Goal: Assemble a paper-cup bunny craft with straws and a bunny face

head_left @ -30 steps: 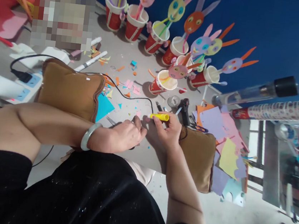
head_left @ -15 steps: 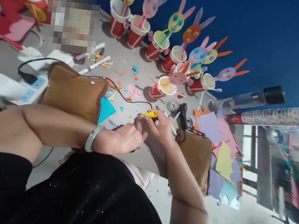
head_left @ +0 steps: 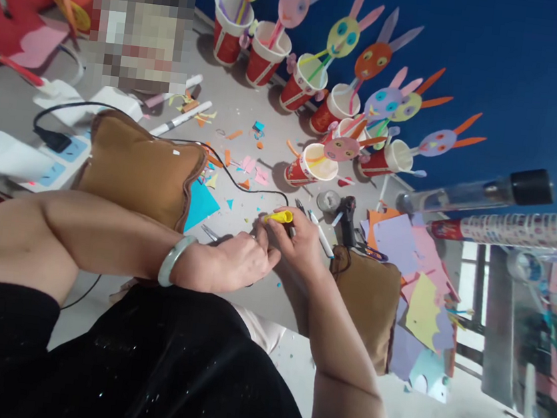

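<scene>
My right hand is closed round a small yellow roll, which looks like paper or thin card; its wider end points right. My left hand, with a pale bangle on its wrist, is curled just below the roll's narrow end. Its fingers are bent together, and what they hold, if anything, is hidden. Tweezers lie beside the left hand, partly covered by it. A white pen lies to the right of my right hand, near a black glue gun.
Red paper cups with rabbit-faced straws line the back. Brown cushions flank my hands, one on the left and one on the right. Coloured paper sheets lie at right, scraps in the middle, a power strip at left.
The camera view has shifted slightly, so the cups sit farther right in it. Both hands stay close together, and the yellow roll remains in my right hand.
</scene>
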A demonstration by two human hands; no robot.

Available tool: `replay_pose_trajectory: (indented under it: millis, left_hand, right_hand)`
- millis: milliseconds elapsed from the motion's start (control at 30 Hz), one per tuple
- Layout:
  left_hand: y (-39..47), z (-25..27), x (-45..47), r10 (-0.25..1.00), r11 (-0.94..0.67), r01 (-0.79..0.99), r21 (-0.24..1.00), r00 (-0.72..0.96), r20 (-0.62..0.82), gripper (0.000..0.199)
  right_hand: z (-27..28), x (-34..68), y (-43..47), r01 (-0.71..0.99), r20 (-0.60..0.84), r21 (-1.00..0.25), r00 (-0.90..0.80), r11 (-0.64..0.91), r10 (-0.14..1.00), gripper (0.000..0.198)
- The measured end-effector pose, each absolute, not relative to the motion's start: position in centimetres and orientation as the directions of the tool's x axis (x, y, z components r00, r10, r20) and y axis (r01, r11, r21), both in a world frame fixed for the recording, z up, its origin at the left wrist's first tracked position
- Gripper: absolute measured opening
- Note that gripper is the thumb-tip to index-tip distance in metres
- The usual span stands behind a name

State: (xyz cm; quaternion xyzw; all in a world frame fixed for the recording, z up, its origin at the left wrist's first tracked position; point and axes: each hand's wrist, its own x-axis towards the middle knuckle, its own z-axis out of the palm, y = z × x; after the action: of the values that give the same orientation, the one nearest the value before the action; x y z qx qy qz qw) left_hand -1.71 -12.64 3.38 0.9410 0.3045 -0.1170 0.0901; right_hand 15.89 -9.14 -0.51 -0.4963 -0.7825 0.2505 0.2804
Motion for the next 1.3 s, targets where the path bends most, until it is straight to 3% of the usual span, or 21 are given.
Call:
replay_pose_trajectory:
  millis: [133, 600, 733, 967, 1133, 1300]
  left_hand:
    - [-12.0, 5.2, -1.7, 0.518, -0.789, 0.602, 0.126, 0.761, -0.39, 0.049]
    - [-11.8, 5.7, -1.7, 0.493, -0.754, 0.618, 0.223, 0.757, -0.429, 0.053]
    - [-12.0, 5.3, -1.8, 0.508, -0.756, 0.618, 0.215, 0.762, -0.402, 0.06]
    - [-12.9, 2.9, -2.0, 0.564, -0.778, 0.601, 0.181, 0.796, -0.22, 0.068]
    - [-12.8, 3.0, -1.9, 0.577, -0.75, 0.622, 0.225, 0.782, -0.236, 0.067]
    - [-12.9, 3.1, -1.9, 0.557, -0.785, 0.6, 0.155, 0.793, -0.247, 0.068]
  right_hand:
    - [-0.7, 16.0, -9.2, 0.63, 0.2, -0.669, -0.358, 0.395, 0.912, 0.018]
    - [-1.4, 16.0, -9.2, 0.649, 0.268, -0.584, -0.413, 0.488, 0.87, 0.017]
    - [-1.6, 15.9, -9.2, 0.655, 0.29, -0.582, -0.387, 0.482, 0.875, 0.015]
    - [-1.7, 15.8, -9.2, 0.654, 0.287, -0.59, -0.377, 0.473, 0.88, 0.012]
    - [-1.7, 15.8, -9.2, 0.674, 0.262, -0.574, -0.386, 0.464, 0.885, 0.016]
    - [-1.5, 15.8, -9.2, 0.684, 0.257, -0.582, -0.358, 0.439, 0.898, 0.017]
